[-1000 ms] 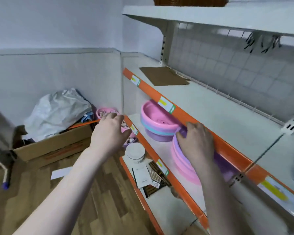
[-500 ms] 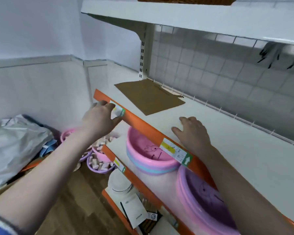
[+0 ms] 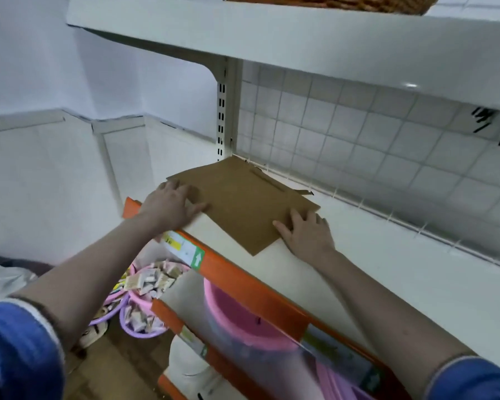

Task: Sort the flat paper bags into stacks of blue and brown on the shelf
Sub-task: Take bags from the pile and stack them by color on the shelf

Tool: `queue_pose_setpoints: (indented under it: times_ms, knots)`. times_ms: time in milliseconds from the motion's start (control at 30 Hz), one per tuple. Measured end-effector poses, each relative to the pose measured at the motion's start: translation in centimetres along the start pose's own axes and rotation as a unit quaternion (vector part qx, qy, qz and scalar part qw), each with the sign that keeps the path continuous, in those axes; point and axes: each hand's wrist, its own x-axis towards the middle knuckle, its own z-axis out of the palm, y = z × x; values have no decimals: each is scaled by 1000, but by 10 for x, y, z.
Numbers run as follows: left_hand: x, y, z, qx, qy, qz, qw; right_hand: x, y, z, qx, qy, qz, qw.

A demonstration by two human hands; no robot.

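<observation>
A flat stack of brown paper bags (image 3: 240,203) lies at the left end of the white shelf (image 3: 387,264), close to the tiled back wall. My left hand (image 3: 171,204) rests flat on the stack's left corner, fingers spread. My right hand (image 3: 306,232) lies flat at the stack's near right edge, fingertips touching the paper. Neither hand grips anything. No blue bags show in this view.
An upper shelf (image 3: 272,39) overhangs the work area, with a wicker basket (image 3: 329,2) on it. The shelf front has an orange price strip (image 3: 243,272). Below stand pink basins (image 3: 243,321) and purple tubs (image 3: 145,307) of small packets.
Both hands have risen from the lower shelf edge to the brown stack. The view has closed in on the shelf's left end.
</observation>
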Motion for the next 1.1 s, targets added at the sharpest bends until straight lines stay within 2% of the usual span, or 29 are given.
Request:
queue_pose_setpoints:
  times_ms: [133, 267, 433, 667, 833, 967, 1100]
  knots:
    - [28, -18, 9, -2, -22, 27, 999, 14, -3, -1, 45, -27, 9, 999]
    - [54, -37, 12, -20, -43, 4, 999, 27, 11, -13, 72, -64, -8, 995]
    - [72, -37, 16, -91, -50, -7, 995, 33, 25, -16, 94, -71, -13, 993]
    - [81, -28, 19, -71, 18, -8, 997, 28, 28, -8, 142, -11, -8, 990]
    - [83, -21, 3, -33, -15, -26, 999, 22, 26, -5, 135, 52, 50, 988]
    - [85, -21, -4, -111, -17, -38, 993, 21, 22, -1, 100, 93, 113, 984]
    - [73, -20, -8, -217, -63, -36, 973, 20, 21, -2, 165, 107, 140, 971]
